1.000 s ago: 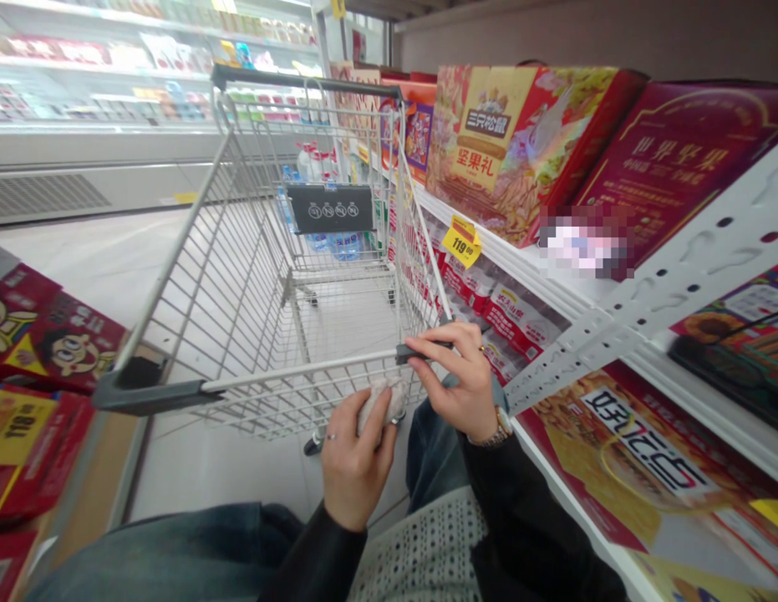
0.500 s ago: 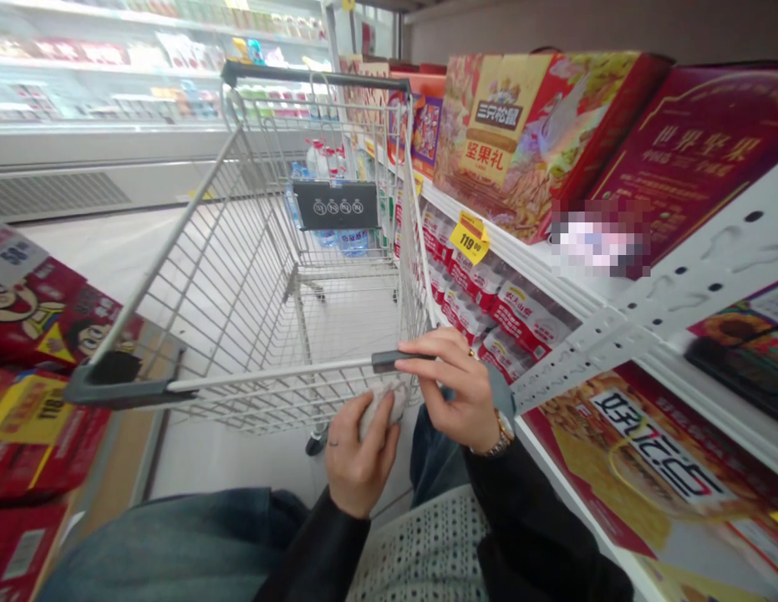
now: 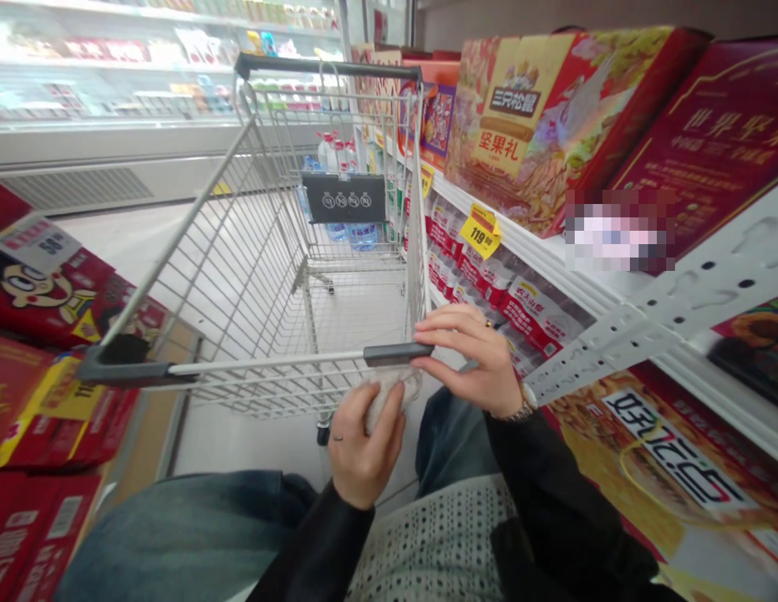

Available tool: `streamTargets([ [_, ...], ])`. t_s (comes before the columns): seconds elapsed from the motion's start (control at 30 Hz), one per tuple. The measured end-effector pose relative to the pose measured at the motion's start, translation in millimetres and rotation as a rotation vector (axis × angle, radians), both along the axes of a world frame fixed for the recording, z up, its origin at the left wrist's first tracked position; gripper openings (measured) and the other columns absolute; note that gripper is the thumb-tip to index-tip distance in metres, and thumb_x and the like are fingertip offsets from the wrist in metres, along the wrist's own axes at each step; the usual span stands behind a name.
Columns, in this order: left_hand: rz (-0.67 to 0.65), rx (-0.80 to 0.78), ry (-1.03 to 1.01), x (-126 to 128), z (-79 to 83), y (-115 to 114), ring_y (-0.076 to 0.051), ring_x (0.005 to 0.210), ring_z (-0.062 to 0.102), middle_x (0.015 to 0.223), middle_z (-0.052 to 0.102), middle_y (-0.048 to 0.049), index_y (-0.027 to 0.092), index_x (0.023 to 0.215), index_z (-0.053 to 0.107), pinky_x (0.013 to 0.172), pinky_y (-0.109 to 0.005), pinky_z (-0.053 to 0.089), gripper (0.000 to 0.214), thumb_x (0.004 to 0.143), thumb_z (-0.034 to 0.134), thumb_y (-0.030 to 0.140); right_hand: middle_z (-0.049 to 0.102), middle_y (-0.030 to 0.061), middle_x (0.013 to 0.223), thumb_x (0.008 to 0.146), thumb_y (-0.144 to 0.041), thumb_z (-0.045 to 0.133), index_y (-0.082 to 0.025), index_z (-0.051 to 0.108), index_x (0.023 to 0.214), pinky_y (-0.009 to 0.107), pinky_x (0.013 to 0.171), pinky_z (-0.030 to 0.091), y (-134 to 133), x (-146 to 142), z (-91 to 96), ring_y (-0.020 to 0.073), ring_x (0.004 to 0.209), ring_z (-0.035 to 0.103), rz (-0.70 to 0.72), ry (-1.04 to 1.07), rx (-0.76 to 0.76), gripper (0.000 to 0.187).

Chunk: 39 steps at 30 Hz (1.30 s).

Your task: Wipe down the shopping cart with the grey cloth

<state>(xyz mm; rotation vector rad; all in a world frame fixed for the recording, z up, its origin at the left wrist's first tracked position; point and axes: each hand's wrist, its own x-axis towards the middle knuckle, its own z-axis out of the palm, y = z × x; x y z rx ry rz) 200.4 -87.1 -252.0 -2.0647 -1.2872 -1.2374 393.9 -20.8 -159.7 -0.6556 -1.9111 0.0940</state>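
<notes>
Left hand: One left hand (image 3: 363, 443) is bending its fingers most of the way in and is holding one crumpled white wad (image 3: 394, 400). Whether it is cloth or paper, I cannot tell.
Right hand: One right hand (image 3: 473, 359) is curling about halfway and is lightly holding the end of one black corner piece (image 3: 398, 355) of the cart. One silver watch (image 3: 527, 403) is circling the wrist.
Rings: Two are showing, one on each hand.
White wad: It is sitting just under that corner piece, at the cart's near rim.
Cart: One wire shopping cart (image 3: 269, 362) is standing in front of the person. Two black corners are capping its near rim, and one black sign (image 3: 346, 199) is hanging at its far end.
Legs: Two legs in blue jeans (image 3: 194, 518) are bending close to the cart.
Right of the cart: One red-and-gold box (image 3: 520, 125), one purple box (image 3: 714, 142) and one orange box (image 3: 435, 113) are standing on a white shelf (image 3: 577, 284). Bottles with red labels (image 3: 526, 313), too many to count, are standing lower.
Left of the cart: Red boxes (image 3: 38, 284) are lying stacked, with two price tags showing, one white (image 3: 36, 242) and one yellow (image 3: 68, 389).
Past the cart: A few red-capped bottles (image 3: 340, 159) are standing near its far end.
</notes>
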Motion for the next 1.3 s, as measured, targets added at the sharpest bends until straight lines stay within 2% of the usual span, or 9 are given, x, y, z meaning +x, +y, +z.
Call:
streamTargets([
  [0.13, -0.012, 0.123, 0.045, 14.5, 1.9, 7.1, -0.023, 0.111, 0.059, 0.113, 0.059, -0.0112, 0.02, 0.127, 0.066, 0.1, -0.038, 0.053, 0.054, 0.075, 0.079, 0.013, 0.077, 0.0023, 0.105, 0.081, -0.023, 0.081, -0.029, 0.074, 0.108, 0.047, 0.095, 0.055, 5.3, 1.0, 4.3, 0.0215, 0.103, 0.07, 0.01, 0.037, -0.055, 0.028],
  [0.3, -0.022, 0.068, 0.14, 20.4, -12.8, 9.9, -0.026, 0.112, 0.059, 0.114, 0.062, -0.0121, 0.018, 0.125, 0.067, 0.1, -0.041, 0.052, 0.051, 0.076, 0.078, 0.011, 0.076, 0.0029, 0.106, 0.082, -0.022, 0.08, -0.027, 0.074, 0.106, 0.045, 0.097, 0.054, 0.0, -6.2, 2.0, 0.0208, 0.105, 0.068, -0.015, 0.06, -0.091, 0.025],
  [0.47, -0.016, 0.097, 0.101, 24.2, 0.7, 9.4, -0.025, 0.111, 0.059, 0.112, 0.063, -0.0127, 0.016, 0.126, 0.065, 0.099, -0.039, 0.053, 0.053, 0.075, 0.08, 0.014, 0.076, 0.0026, 0.105, 0.083, -0.025, 0.079, -0.027, 0.074, 0.104, 0.046, 0.097, 0.053, -3.1, -10.1, 0.1, 0.0215, 0.107, 0.067, -0.046, 0.095, -0.109, 0.022],
  [0.57, 0.011, 0.107, 0.113, 30.3, -0.3, 11.6, -0.025, 0.111, 0.059, 0.112, 0.064, -0.013, 0.016, 0.123, 0.066, 0.099, -0.04, 0.052, 0.049, 0.076, 0.08, 0.014, 0.076, 0.0026, 0.106, 0.083, -0.025, 0.079, -0.027, 0.074, 0.103, 0.046, 0.097, 0.054, -3.8, -12.3, -2.5, 0.0216, 0.107, 0.067, -0.059, 0.122, -0.111, 0.021],
  [0.7, 0.015, 0.038, 0.169, 32.9, -6.3, 12.2, -0.025, 0.109, 0.061, 0.117, 0.066, -0.0123, 0.018, 0.122, 0.067, 0.097, -0.04, 0.052, 0.044, 0.079, 0.075, 0.012, 0.076, 0.0031, 0.107, 0.083, -0.024, 0.079, -0.028, 0.073, 0.105, 0.046, 0.099, 0.053, -3.4, -15.0, -6.7, 0.0218, 0.108, 0.068, -0.067, 0.174, -0.082, 0.023],
  [0.83, -0.011, -0.043, 0.118, 33.7, 5.0, 10.4, -0.024, 0.108, 0.061, 0.116, 0.066, -0.0132, 0.017, 0.122, 0.066, 0.096, -0.039, 0.052, 0.042, 0.081, 0.073, 0.013, 0.076, 0.0036, 0.108, 0.083, -0.023, 0.078, -0.027, 0.073, 0.105, 0.046, 0.099, 0.054, -3.5, -18.2, -8.6, 0.0214, 0.109, 0.067, -0.074, 0.186, -0.079, 0.023],
  [0.93, 0.066, -0.001, 0.125, 39.9, 9.2, 9.3, -0.026, 0.11, 0.06, 0.117, 0.065, -0.0137, 0.015, 0.121, 0.066, 0.097, -0.04, 0.05, 0.04, 0.082, 0.073, 0.013, 0.076, 0.003, 0.108, 0.084, -0.024, 0.078, -0.028, 0.073, 0.106, 0.046, 0.099, 0.055, -4.2, -20.9, -9.8, 0.0213, 0.109, 0.067, -0.085, 0.21, -0.082, 0.023],
  [1.07, 0.149, -0.021, 0.202, 47.5, 4.1, 7.7, -0.027, 0.109, 0.058, 0.118, 0.066, -0.0136, 0.015, 0.121, 0.066, 0.097, -0.041, 0.048, 0.039, 0.082, 0.071, 0.011, 0.076, 0.003, 0.109, 0.085, -0.025, 0.077, -0.028, 0.072, 0.106, 0.045, 0.101, 0.055, -5.2, -22.2, -11.6, 0.0206, 0.111, 0.066, -0.089, 0.208, -0.095, 0.021],
  [1.3, 0.094, -0.052, 0.043, 39.9, 7.7, 1.3, -0.026, 0.109, 0.058, 0.117, 0.063, -0.0143, 0.017, 0.12, 0.067, 0.097, -0.04, 0.049, 0.04, 0.081, 0.074, 0.013, 0.075, 0.0032, 0.11, 0.085, -0.026, 0.077, -0.027, 0.071, 0.105, 0.045, 0.1, 0.054, -6.2, -23.1, -14.6, 0.0208, 0.11, 0.066, -0.089, 0.216, -0.1, 0.021],
])
